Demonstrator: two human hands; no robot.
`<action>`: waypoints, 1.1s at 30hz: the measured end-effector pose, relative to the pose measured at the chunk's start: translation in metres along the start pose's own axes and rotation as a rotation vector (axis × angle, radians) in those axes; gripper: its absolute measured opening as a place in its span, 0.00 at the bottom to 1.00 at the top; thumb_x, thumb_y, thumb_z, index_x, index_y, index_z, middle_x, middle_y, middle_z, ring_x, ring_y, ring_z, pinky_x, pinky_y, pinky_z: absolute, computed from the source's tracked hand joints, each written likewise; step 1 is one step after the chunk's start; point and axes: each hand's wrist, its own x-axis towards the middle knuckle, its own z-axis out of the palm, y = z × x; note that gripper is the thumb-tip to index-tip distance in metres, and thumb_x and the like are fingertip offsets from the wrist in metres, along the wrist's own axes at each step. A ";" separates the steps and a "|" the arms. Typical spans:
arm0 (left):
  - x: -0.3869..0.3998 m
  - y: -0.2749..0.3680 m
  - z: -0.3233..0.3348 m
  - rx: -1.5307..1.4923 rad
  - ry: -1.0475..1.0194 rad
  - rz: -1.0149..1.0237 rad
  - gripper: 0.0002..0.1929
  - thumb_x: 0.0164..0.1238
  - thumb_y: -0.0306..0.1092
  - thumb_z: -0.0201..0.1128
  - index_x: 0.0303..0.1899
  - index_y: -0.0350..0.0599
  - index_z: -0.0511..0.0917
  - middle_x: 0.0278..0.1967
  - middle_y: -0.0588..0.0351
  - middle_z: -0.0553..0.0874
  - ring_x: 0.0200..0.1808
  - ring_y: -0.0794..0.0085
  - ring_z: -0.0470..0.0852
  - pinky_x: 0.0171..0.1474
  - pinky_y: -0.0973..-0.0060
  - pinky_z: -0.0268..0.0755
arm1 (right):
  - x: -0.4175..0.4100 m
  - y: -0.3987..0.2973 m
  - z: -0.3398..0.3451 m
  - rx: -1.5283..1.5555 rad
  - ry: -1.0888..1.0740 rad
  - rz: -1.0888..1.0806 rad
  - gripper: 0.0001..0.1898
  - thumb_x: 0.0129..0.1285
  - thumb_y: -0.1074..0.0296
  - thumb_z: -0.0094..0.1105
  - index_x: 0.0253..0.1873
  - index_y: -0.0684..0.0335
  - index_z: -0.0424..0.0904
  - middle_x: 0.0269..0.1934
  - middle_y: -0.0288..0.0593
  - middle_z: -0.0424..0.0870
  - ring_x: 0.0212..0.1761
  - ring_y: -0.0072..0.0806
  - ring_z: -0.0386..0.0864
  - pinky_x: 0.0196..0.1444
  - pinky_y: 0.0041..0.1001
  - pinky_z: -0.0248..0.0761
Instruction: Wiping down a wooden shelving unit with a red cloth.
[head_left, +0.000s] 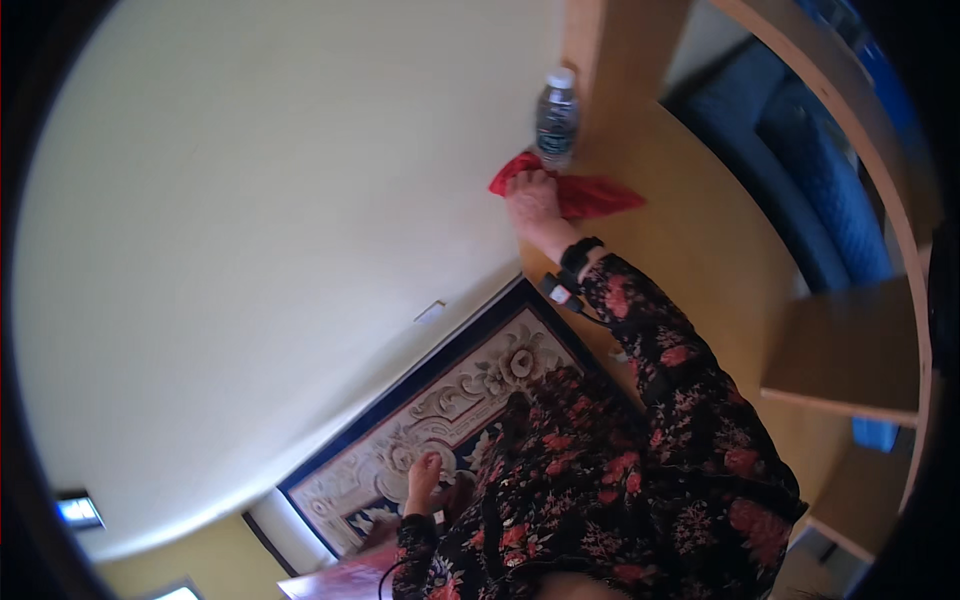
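My right hand (534, 204) presses a crumpled red cloth (600, 196) onto a wooden surface (675, 225), close to the pale wall. Just beyond my fingers a clear plastic bottle (556, 124) with a white cap stands upright beside the cloth, bearing a label. Its base is partly hidden by the cloth. My left hand (425, 474) hangs low over a patterned carpet (450, 397), its fingers loosely curled; whether anything is inside them does not show.
A small dark device (562, 291) with a cable is by my right sleeve. The pale wall (262, 187) bounds the left side, with a wall plate (430, 312) on it. Wooden shelves (847, 352) and a blue padded object (810, 180) lie right. A pinkish surface (345, 574) is at lower left.
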 end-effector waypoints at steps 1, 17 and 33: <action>0.020 0.002 -0.012 -0.034 -0.058 0.038 0.15 0.69 0.41 0.57 0.46 0.40 0.80 0.31 0.53 0.86 0.30 0.71 0.86 0.29 0.76 0.76 | 0.013 -0.007 0.002 0.019 -0.016 0.024 0.11 0.58 0.64 0.51 0.41 0.60 0.79 0.39 0.45 0.78 0.42 0.40 0.73 0.38 0.41 0.66; 0.188 0.102 -0.055 0.039 -0.432 0.144 0.11 0.69 0.39 0.59 0.45 0.42 0.81 0.29 0.56 0.85 0.29 0.77 0.83 0.28 0.77 0.75 | -0.175 0.203 -0.061 -0.254 -0.492 1.066 0.26 0.66 0.53 0.48 0.65 0.57 0.64 0.63 0.47 0.67 0.62 0.50 0.68 0.56 0.55 0.65; 0.030 0.514 0.166 -0.800 -1.267 0.352 0.29 0.75 0.52 0.47 0.67 0.41 0.61 0.62 0.50 0.73 0.62 0.60 0.74 0.62 0.64 0.70 | -0.165 0.088 -0.164 0.916 0.162 0.496 0.28 0.63 0.63 0.59 0.67 0.60 0.63 0.61 0.52 0.72 0.64 0.50 0.68 0.63 0.43 0.64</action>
